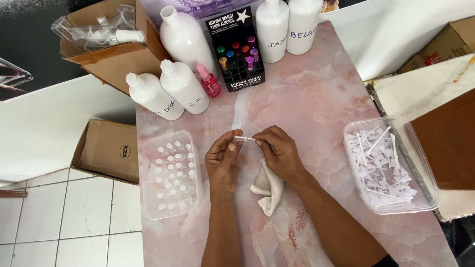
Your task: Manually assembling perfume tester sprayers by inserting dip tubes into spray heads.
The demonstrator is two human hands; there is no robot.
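Note:
Both my hands meet over the middle of a pink marble-patterned table [316,99]. My left hand [222,160] pinches one end of a small clear vial [241,140] held level. My right hand [279,153] grips the vial's white cap end between thumb and forefinger. A crumpled off-white cloth [266,190] lies on the table under my right wrist. To the left stands a clear plastic tub [170,173] with several small capped vials upright in it. To the right, another clear tub [391,165] holds several white sprayer tubes and paper bits.
Several large white bottles [185,84] stand at the table's far edge, beside a black display rack [237,52] of small coloured bottles and a pink bottle [209,81]. Cardboard boxes [106,148] sit left, back left and far right. White tiled floor lies at the lower left.

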